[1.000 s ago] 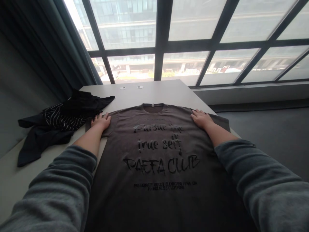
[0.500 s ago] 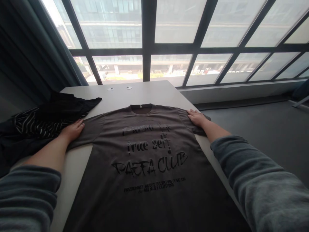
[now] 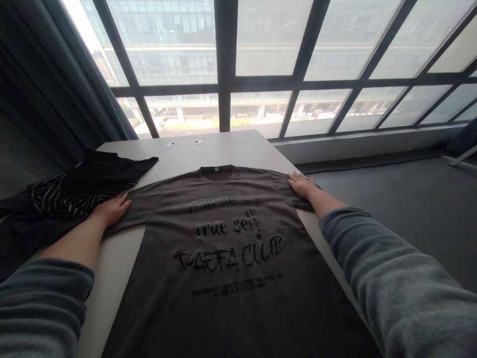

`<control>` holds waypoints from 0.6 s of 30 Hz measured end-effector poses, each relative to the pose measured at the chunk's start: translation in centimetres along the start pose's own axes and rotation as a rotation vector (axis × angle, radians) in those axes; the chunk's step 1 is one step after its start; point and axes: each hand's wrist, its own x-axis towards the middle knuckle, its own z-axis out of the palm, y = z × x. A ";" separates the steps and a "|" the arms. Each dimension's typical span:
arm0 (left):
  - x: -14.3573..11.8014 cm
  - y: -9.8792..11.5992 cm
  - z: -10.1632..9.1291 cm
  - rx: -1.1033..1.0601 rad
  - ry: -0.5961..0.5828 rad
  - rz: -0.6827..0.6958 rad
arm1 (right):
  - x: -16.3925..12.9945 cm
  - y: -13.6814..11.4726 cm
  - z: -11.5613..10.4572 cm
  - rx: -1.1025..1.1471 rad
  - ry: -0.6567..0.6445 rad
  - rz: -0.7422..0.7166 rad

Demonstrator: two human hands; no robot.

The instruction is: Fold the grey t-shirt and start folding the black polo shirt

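Note:
A brown T-shirt (image 3: 223, 238) with black lettering lies face up and flat on the white table (image 3: 231, 149), collar toward the window. My left hand (image 3: 111, 210) rests palm down on the end of its left sleeve, fingers together. My right hand (image 3: 302, 185) lies flat on the right sleeve near the table's right edge. Neither hand grips the cloth. Grey sleeves cover both my forearms.
A heap of dark clothing (image 3: 63, 199), part of it striped, lies on the table's left side, touching my left hand. Two small round discs (image 3: 184, 143) sit near the far edge. Large windows stand behind; dark floor (image 3: 402, 199) lies to the right.
My left hand slid outward from the shirt's shoulder to the sleeve end, spreading the left sleeve flat. My right hand moved slightly out along the right sleeve. The view shifted a little.

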 end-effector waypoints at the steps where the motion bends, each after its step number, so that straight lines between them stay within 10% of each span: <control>1: -0.9 -0.8 0.1 -0.010 0.013 0.014 | -0.2 0.2 0.0 0.009 0.024 0.018; 9: -6.9 -3.8 1.3 -0.068 0.170 -0.081 | -2.8 5.1 0.5 0.041 0.422 0.161; 18: -3.1 0.6 -1.6 -0.071 0.195 -0.248 | -5.1 4.9 -0.8 0.099 0.635 0.059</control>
